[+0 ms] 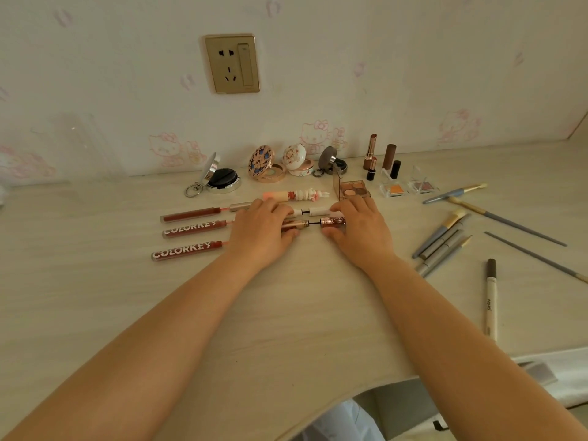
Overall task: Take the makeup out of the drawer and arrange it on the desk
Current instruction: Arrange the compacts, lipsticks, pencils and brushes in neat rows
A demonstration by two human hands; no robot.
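1. Head view shows your left hand (261,226) gripping the tube end of a rose-gold lip gloss (313,223) and your right hand (356,226) pinching its cap, the two parts pulled slightly apart with a thin wand showing between them, low over the surface (286,313).
2. Just beyond your fingers lies a white tube (313,212), also uncapped, and past it a pink rabbit-topped lipstick (294,195).
3. To your left lie three red lip glosses; the two nearer ones (186,249) (194,229) read "COLORKEY", the third (191,214) shows no readable label.
4. Along the wall stand open compacts (221,179) (265,163), upright lipsticks (370,151) and small eyeshadow palettes (353,189).
5. To your right, blue-grey brushes (440,243) lie scattered, and a white pen (491,297) carries writing too small to read.
6. A gold wall socket (232,63) sits above, on cartoon-cat wallpaper.
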